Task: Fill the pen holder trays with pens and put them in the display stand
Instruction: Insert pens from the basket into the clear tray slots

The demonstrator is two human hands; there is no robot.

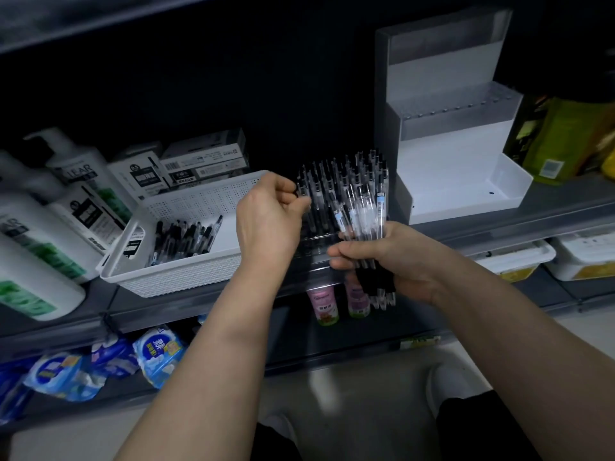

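The basket [186, 277] sits at the left of the shelf [499, 224]. Its spare pens [186, 237] lie flat, with their long axes running away from the person and a little to the right.

The left hand [266, 221] pinches one pen [301, 191] between thumb and forefinger at the near-left corner of the clear tray [316, 247]. The view is blurred there, so the pen may already be seated. To do this step well, hold the pen high on the barrel, line the tip up over a free hole and push straight down. Keep it parallel to its neighbours so it does not knock them.

The tray stands on the shelf between the basket and the stand, nearly full. Its pens [342, 181] stand upright with click ends up and tips down.

The right hand [399, 257], just in front of the tray, wraps its fingers round a bundle [362, 211] of pens. They are near vertical, with clear barrels above the fist and black grips below.

The stand [449, 168] is at the right, its bottom step bare.
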